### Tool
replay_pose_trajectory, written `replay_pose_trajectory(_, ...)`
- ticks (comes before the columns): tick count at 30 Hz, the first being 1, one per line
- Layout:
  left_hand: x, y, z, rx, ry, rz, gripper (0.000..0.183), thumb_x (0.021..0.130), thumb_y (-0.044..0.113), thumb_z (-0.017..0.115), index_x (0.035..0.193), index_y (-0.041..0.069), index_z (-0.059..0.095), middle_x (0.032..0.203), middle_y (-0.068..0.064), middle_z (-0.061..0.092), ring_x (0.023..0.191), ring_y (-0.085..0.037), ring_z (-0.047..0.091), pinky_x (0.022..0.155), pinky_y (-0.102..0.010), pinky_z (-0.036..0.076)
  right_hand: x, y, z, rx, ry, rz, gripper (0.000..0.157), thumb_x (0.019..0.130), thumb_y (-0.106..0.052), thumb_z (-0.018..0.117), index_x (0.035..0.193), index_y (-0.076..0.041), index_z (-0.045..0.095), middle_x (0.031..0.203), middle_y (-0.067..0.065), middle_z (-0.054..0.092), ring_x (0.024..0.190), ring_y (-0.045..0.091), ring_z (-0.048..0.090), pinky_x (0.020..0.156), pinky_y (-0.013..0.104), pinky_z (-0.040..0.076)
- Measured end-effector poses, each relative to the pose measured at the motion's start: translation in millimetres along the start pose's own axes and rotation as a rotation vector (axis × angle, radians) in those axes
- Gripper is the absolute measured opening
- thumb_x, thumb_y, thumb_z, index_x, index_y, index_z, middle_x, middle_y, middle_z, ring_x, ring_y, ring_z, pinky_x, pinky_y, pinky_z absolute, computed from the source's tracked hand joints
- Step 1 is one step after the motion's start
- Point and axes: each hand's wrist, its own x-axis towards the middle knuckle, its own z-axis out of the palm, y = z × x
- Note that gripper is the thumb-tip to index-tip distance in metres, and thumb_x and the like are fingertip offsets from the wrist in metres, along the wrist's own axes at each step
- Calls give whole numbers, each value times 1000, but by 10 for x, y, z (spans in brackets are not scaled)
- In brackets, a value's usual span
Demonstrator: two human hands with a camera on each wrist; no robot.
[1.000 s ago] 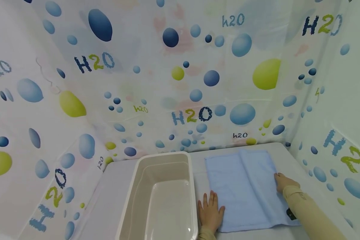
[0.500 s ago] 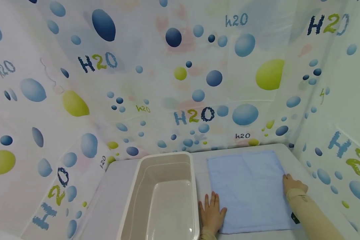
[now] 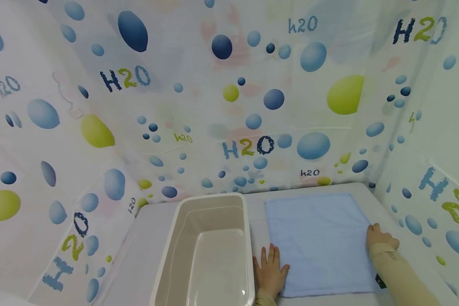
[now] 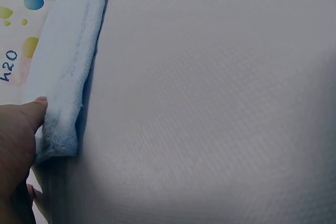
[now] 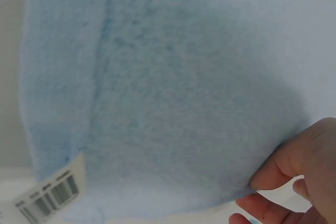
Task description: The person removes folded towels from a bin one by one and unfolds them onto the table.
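Observation:
A light blue towel [image 3: 317,244] lies spread nearly flat on the table's right half. My left hand [image 3: 270,274] rests with fingers spread at the towel's near left edge; in the left wrist view its thumb touches the cloth by the corner. At the opposite side, my right hand [image 3: 380,239] holds the towel's right edge. The right wrist view shows thumb and forefinger pinching the hem, the other fingers partly hidden beneath. A white label [image 5: 55,192] with a barcode sticks out from a towel corner there.
A beige plastic basin [image 3: 248,255] stands just left of my left hand, nothing visible inside it. The pale table [image 3: 137,255] meets a bubble-printed curtain [image 3: 199,106] at the back and both sides. A small dark object [image 3: 380,281] shows beside the right sleeve.
My right hand has moved to the right, drawing the towel's right edge outward. The long raised fold in the towel has flattened out. My left hand has stayed at the left edge.

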Motion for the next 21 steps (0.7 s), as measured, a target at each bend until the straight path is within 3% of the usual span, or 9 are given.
replay_pose_trajectory(8, 12, -3, -25, -13, -7, -8, 60, 86, 54, 51, 135, 19, 50, 144, 4, 45, 134, -26, 41, 106, -56, 30, 6, 90, 80, -3, 58, -43, 37, 92, 3, 37, 127, 16, 36, 126, 34, 34, 85, 51, 52, 67, 57, 45)
replay_pose_trajectory(21, 92, 52, -108, 19, 37, -26, 53, 82, 40, 60, 129, 15, 56, 136, 0, 54, 128, -29, 47, 105, -57, 31, 8, 90, -37, 59, 90, -55, 35, 89, 3, 41, 120, 19, 38, 123, 37, 28, 81, 52, 52, 64, 61, 47)
